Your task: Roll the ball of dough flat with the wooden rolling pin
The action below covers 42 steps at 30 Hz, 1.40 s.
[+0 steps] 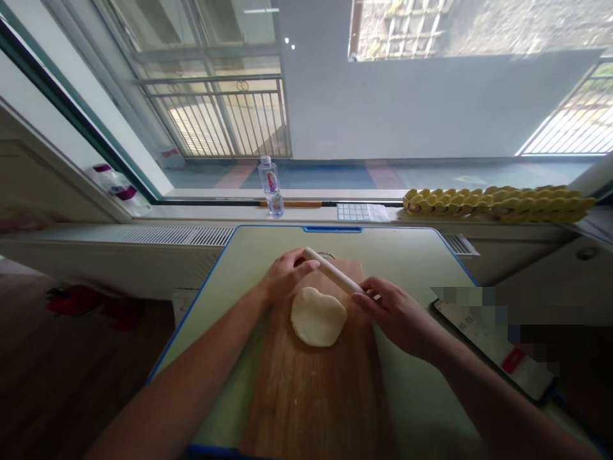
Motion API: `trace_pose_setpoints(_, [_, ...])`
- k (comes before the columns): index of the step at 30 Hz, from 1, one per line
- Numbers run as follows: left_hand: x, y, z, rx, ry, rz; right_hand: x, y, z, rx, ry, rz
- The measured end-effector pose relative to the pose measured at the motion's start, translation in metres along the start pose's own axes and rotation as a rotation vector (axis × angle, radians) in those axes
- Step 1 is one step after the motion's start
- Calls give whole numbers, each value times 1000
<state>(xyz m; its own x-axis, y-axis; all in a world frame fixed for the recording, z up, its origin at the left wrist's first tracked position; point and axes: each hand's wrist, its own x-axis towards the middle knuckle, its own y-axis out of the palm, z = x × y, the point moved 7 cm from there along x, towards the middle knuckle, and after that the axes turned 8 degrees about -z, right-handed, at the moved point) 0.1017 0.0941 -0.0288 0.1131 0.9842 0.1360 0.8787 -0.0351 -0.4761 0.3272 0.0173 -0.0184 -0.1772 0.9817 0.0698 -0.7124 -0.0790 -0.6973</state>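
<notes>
A pale rolling pin (335, 272) slants across the far part of the wooden cutting board (316, 402), its left end farther from me. The fingers of my left hand (286, 276) are closed round its left end. At the other end, my right hand (387, 308) grips it between thumb and fingers. A flattened piece of dough (318, 317) lies on the board just on my side of the pin, rounded with a dent in its far edge. The pin looks apart from the dough, though whether it touches the board I cannot tell.
The board lies on a pale green folding table (412, 255) with a blue rim. A phone-like slab (498, 345) rests at the right. On the windowsill stand a clear bottle (271, 186) and a yellow scalloped object (498, 203); another bottle (119, 188) leans farther left.
</notes>
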Motion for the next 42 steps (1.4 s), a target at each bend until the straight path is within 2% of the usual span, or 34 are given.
trace_pose_setpoints(4, [-13, -4, 2, -54, -79, -65, -4, 0, 7, -67, -46, 12])
trace_pose_setpoints(8, [-30, -5, -1, -19, -160, -136, -9, 0, 14, -76, -99, 52])
trace_pose_setpoints(12, [-46, -4, -8, 8, -179, -148, -23, -4, 19, -144, -140, 109])
trace_pose_setpoints(15, [-60, -8, -21, 95, -111, -177, -44, -7, 26, -212, -219, 71])
trace_pose_setpoints(19, [-96, -9, -54, 390, 146, -236, -73, 0, 38, -299, -328, -36])
trace_pose_setpoints(21, [-118, -1, -63, 537, 227, -196, -84, 4, 39, -342, -310, -123])
trace_pose_setpoints(24, [-139, 9, -62, 743, 241, -205, -95, 11, 34, -404, -234, -253])
trace_pose_setpoints(26, [-143, 12, -59, 821, 237, -243, -100, 15, 29, -446, -171, -329])
trace_pose_setpoints(29, [-131, 15, -55, 842, 252, -261, -98, 18, 24, -493, -100, -409])
trace_pose_setpoints(34, [-92, 14, -49, 816, 213, -206, -68, 20, 21, -530, -34, -377])
trace_pose_setpoints(36, [-85, 14, -49, 816, 194, -189, -60, 20, 21, -538, -22, -354])
trace_pose_setpoints(39, [-97, 14, -54, 821, 221, -215, -69, 22, 22, -548, -17, -357])
trace_pose_setpoints(42, [-131, 15, -56, 822, 253, -245, -99, 28, 22, -560, -31, -379])
